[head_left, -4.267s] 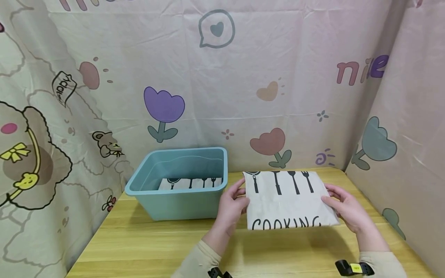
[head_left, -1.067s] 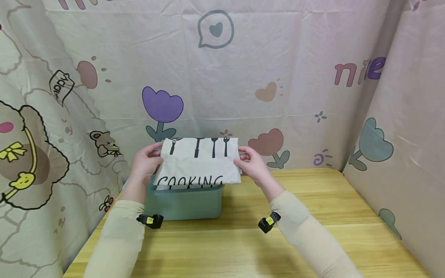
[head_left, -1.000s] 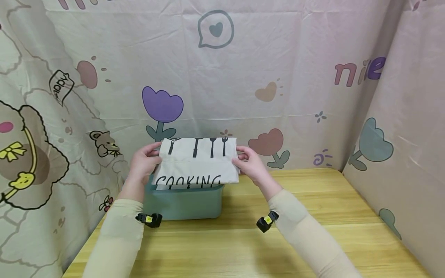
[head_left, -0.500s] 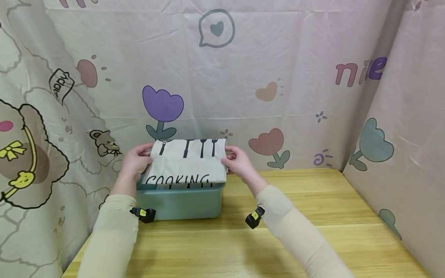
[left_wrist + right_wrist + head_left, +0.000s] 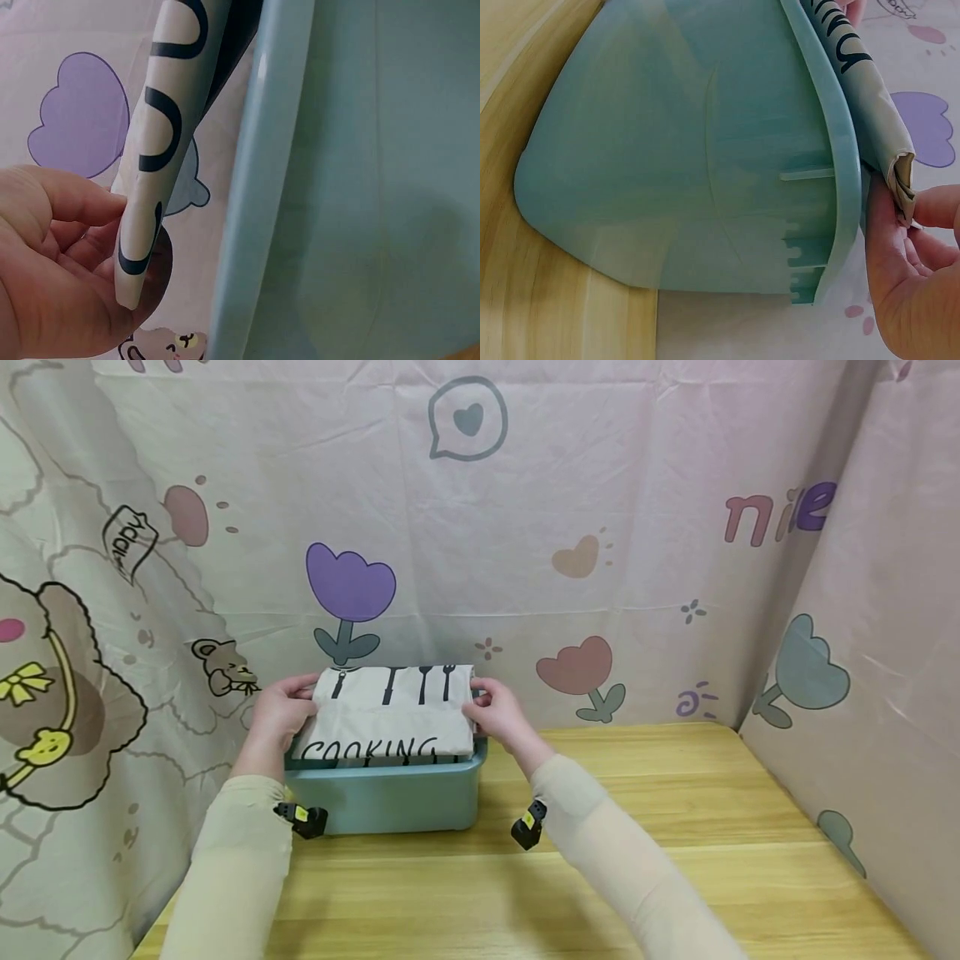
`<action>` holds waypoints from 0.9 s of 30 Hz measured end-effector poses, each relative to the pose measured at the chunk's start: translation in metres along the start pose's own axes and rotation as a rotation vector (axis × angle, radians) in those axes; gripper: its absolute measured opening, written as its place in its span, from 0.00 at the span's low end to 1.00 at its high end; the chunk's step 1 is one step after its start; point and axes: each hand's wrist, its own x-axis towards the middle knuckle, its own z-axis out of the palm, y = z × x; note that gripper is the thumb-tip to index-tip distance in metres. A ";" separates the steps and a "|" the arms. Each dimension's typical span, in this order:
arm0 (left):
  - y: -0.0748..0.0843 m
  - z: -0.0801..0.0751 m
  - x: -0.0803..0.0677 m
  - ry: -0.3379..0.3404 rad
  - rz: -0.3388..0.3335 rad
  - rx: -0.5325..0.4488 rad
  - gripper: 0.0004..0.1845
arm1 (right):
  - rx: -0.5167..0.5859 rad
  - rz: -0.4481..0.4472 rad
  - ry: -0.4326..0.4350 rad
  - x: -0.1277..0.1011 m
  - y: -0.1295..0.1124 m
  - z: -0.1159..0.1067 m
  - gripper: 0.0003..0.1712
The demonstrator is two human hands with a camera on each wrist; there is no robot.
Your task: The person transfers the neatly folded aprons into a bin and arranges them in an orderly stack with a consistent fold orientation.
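Note:
A folded white cloth [image 5: 393,714] with black utensil prints and the word COOKING is held level over the mouth of a blue-green plastic bin [image 5: 382,802]. My left hand [image 5: 281,714] pinches its left edge, thumb on top and fingers beneath, as the left wrist view shows with the hand [image 5: 67,255] by the cloth's edge [image 5: 154,150]. The right edge is pinched by my right hand [image 5: 498,710]; in the right wrist view the hand [image 5: 919,270] grips the folded layers [image 5: 881,112] just beyond the bin's rim [image 5: 832,112]. The cloth covers most of the bin's inside.
The bin stands on a wooden table [image 5: 600,843] towards the back left. A printed curtain [image 5: 660,485] hangs behind the table and along both sides. Black wrist cameras [image 5: 528,825] are strapped over the sleeves.
Both hands have carried the folded cloth from right of the bin to above it, then further left and slightly lower. A similar printed cloth seen inside the bin earlier is now mostly covered.

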 end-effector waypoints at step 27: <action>-0.007 -0.015 -0.004 -0.106 0.029 0.308 0.28 | -0.537 -0.123 0.100 0.005 -0.001 0.003 0.23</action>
